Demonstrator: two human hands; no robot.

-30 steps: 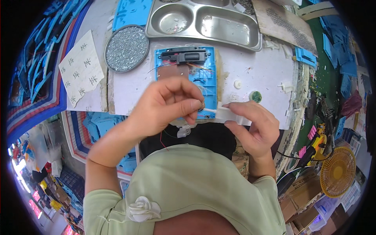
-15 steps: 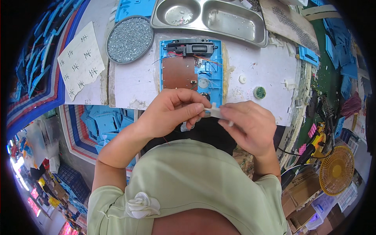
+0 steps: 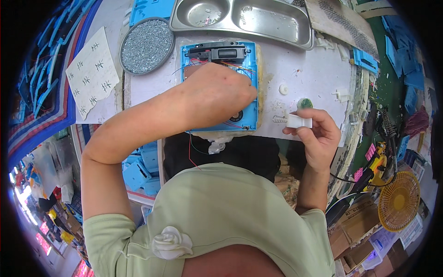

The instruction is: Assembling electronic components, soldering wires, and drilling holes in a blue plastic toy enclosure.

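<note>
On the table in front of me lies a blue plastic casing [image 3: 252,114] with wires and a black module [image 3: 227,53] across its far end. My left hand [image 3: 220,94] is over the middle of the casing, back upward and fingers curled down. Whatever those fingers hold or touch is hidden beneath the hand, which also covers most of the brown board. To the right, at the table's near edge, my right hand [image 3: 318,136] pinches a small white plastic part [image 3: 299,122] between thumb and fingers. A small round green-topped tub [image 3: 304,103] stands just beyond it.
A round tray of small metal screws [image 3: 146,46] sits far left, beside a marked paper sheet [image 3: 94,71]. A steel compartment tray [image 3: 272,34] is at the back. White plastic bits [image 3: 341,96] lie at the right edge; a yellow fan [image 3: 399,201] stands lower right.
My hands have moved apart. The left has gone forward over the casing; the right has shifted right with the white part, which both hands were at before.
</note>
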